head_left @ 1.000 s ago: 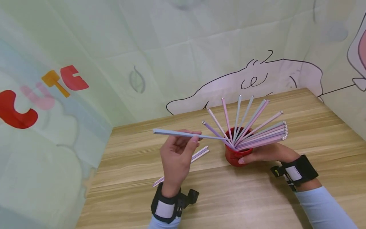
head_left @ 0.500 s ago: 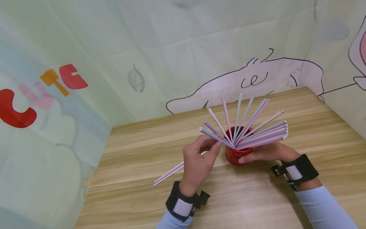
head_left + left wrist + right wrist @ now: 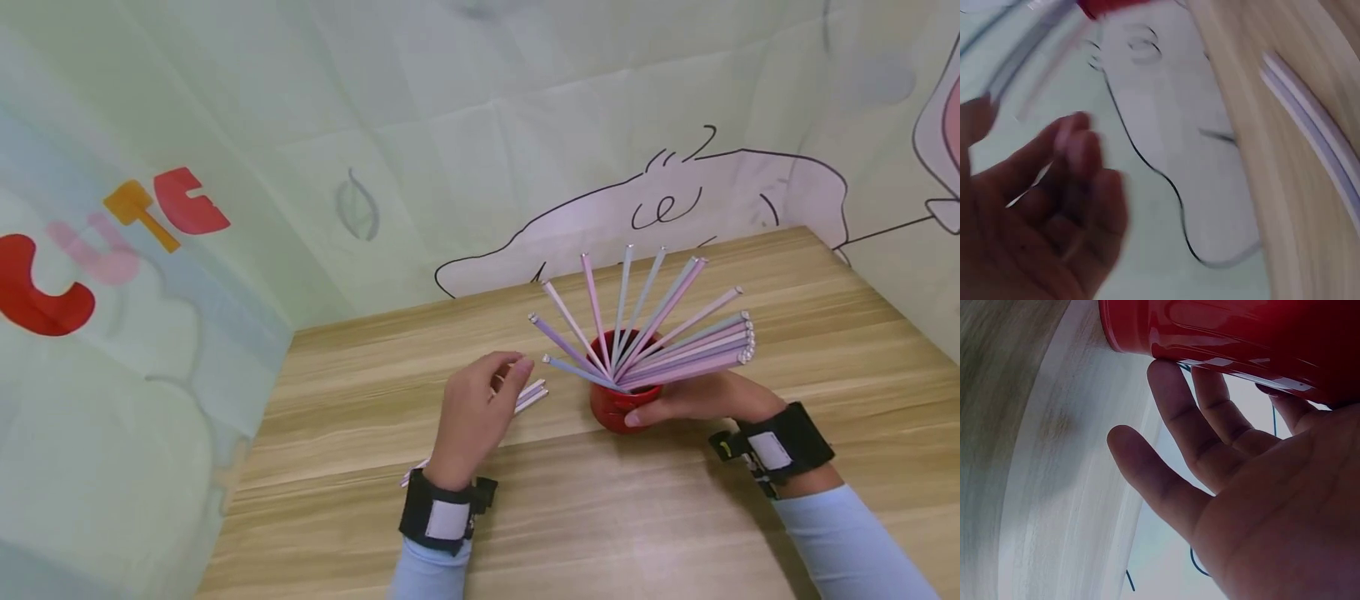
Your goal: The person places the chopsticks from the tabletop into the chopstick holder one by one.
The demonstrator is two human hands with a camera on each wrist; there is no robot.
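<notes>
My right hand (image 3: 701,398) holds a red cup (image 3: 622,412) at its side, thumb on the front; in the right wrist view its fingertips touch the cup's glossy wall (image 3: 1229,331). Slim pastel chopsticks (image 3: 656,325) fan out of the cup in blue, green, pink, white and purple, thick ends up. A blue chopstick (image 3: 581,372) leans lowest to the left. My left hand (image 3: 476,412) is apart from the cup, fingers loosely bent and holding nothing, blurred in the left wrist view. Under it lie white and purple chopsticks (image 3: 531,397) on the table, partly hidden by that hand.
The wood-grain table (image 3: 585,517) meets a fabric backdrop (image 3: 420,167) at its back and left. Red, pink and orange letters (image 3: 191,202) are printed on the left side. Black straps with cameras sit on both wrists.
My left hand brought the blue chopsticks rightward into the cup, let go of them, then drew back left over those on the table. The right hand stayed on the cup.
</notes>
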